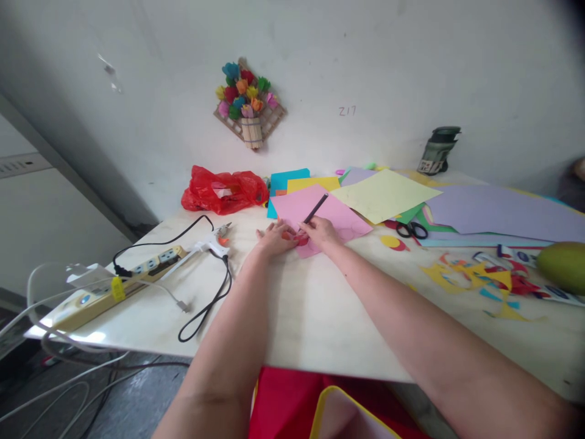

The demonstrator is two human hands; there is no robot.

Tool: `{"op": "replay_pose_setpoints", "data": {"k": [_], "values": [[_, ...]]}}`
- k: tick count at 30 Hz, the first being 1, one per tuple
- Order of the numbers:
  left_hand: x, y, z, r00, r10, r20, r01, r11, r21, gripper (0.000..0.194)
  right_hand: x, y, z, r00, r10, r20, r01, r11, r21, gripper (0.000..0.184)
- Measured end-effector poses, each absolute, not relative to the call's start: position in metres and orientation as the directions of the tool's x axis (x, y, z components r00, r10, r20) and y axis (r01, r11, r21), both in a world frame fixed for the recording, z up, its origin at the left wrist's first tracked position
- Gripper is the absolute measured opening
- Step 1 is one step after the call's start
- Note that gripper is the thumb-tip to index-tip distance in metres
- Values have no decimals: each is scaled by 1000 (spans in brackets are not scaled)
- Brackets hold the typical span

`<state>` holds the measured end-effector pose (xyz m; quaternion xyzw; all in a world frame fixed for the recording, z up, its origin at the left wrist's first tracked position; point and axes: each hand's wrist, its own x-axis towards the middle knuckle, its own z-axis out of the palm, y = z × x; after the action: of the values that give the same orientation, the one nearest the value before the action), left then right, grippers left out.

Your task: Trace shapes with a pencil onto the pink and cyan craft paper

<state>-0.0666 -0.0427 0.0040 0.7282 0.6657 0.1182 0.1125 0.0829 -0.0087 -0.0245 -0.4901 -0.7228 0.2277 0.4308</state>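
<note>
My right hand is closed around a black pen, its tip low against a pink sheet of paper. Faint round outlines show on that sheet, right of the hand. My left hand lies on the sheet's left edge with its fingers spread, pressing at a small red paper piece. An orange bit of paper shows by the left fingertips. The pen's tip is mostly hidden by my right fingers.
Left are a power strip, glue gun and cables. A red plastic bag lies behind. Right are black scissors, stacked coloured paper, yellow scraps, glue tubes and a green oval object. A paper-flower decoration hangs on the wall.
</note>
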Motion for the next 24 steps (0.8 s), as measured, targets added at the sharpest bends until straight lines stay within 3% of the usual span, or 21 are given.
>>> {"op": "replay_pose_setpoints", "data": {"k": [10,16,24], "values": [[-66,-44,5,33,999,8,961,-33,275,61,83,-18,-14,-164,903,396,678,395,-619,28],[-67,-45,8,0,998,-56,972,13,236,73,80,-15,-18,-222,873,434,692,455,-561,30],[-66,-45,8,-19,997,-77,972,37,231,77,80,-15,-19,-225,880,417,676,450,-584,34]]}}
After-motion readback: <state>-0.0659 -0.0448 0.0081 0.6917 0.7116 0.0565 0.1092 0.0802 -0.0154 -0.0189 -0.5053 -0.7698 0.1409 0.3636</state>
